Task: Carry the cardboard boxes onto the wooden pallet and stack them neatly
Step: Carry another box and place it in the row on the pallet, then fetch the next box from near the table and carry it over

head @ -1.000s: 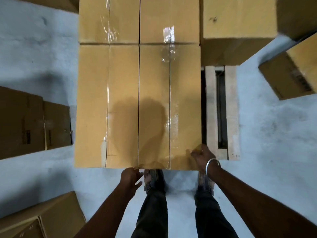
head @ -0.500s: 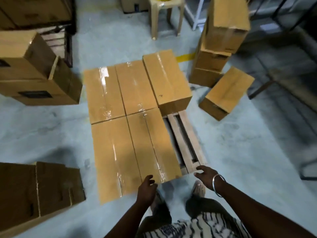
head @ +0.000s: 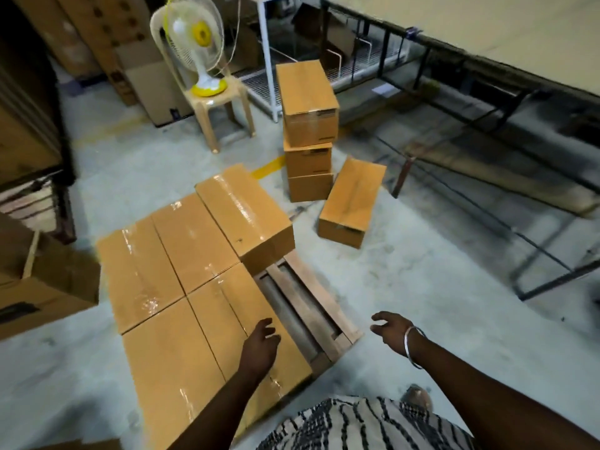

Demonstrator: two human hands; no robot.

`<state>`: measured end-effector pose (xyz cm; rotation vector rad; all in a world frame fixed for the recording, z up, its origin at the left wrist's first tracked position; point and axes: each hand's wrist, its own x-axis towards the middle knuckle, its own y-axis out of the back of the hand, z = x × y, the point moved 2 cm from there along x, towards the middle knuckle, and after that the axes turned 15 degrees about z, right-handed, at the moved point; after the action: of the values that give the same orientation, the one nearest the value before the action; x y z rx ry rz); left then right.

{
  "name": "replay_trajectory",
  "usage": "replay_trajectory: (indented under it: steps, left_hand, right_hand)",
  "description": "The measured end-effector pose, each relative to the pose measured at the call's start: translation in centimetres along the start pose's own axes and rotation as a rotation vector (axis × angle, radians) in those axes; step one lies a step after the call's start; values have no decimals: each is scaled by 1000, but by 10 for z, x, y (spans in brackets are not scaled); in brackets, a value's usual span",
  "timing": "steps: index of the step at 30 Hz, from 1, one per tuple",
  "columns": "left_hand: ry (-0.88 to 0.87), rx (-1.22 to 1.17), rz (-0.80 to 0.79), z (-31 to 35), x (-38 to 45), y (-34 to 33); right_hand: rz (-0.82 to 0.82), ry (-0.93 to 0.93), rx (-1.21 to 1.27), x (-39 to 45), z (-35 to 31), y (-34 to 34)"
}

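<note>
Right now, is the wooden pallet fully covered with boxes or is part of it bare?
Partly bare: the wooden pallet shows open slats at its near right corner, beside the five cardboard boxes on it.

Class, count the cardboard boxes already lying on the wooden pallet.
5. Three in the far row: left, middle, right. Two in the near row: left, right. The pallet shows one bare slot; nothing seems hidden.

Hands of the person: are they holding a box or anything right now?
Nothing is held. The left hand hovers open over a tan cardboard box; the right hand is open above the floor.
</note>
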<state>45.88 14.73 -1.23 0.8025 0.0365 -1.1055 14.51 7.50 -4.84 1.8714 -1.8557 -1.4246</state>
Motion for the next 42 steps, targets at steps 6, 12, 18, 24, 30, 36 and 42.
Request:
replay_trajectory:
  steps: [6,12,18,24,30,36,42]
  left_hand:
    - [-65,109,-32,75,6,-98]
    - [4,82,-55,162,0,-206]
    - [-36,136,-61,232,7,-274]
    - [-4,125,-94,264,47,-295]
    - [87,82,-70,273,129,-324]
    - [164,81,-107,296,236,-348]
    - [134,224,-95,328,354,-358]
  right_hand:
    - [-27,-28,117,56,42,69]
    - [61,-99,216,140,86,173]
    - [91,-143,281,200,96,236]
    - [19,-118,241,254,76,244]
    - [-9,-82,219,329,23,259]
    - [43,-201,220,434,-7,250]
    - [-48,-232,118,531,-51,227]
